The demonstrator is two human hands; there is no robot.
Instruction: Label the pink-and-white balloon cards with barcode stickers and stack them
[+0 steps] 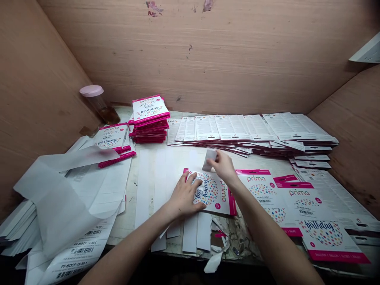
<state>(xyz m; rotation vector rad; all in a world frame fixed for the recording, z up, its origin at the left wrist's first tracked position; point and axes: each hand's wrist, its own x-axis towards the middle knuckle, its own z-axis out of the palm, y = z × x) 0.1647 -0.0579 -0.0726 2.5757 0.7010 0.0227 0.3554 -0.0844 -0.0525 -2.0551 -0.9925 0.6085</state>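
Note:
A pink-and-white balloon packet (209, 192) lies turned sideways on the table, with "happy" and "prima" printed on its front. My left hand (185, 193) rests on the packet's left part, fingers spread and flat against it. Pinched between the fingers of my right hand (225, 168) is a small whitish label (209, 159), held upright at the packet's far edge. Whether the label touches the packet I cannot tell. White paper strips (190, 233) run under and in front of the packet.
Packets are stacked at the back left (150, 114), with a long fanned row of packets (231, 128) at the back right. Loose packets (299, 202) overlap on the right. Barcode label sheets (83, 249) spread at left. A lidded bottle (99, 105) leans in the corner. Wooden walls (190, 59) surround the table.

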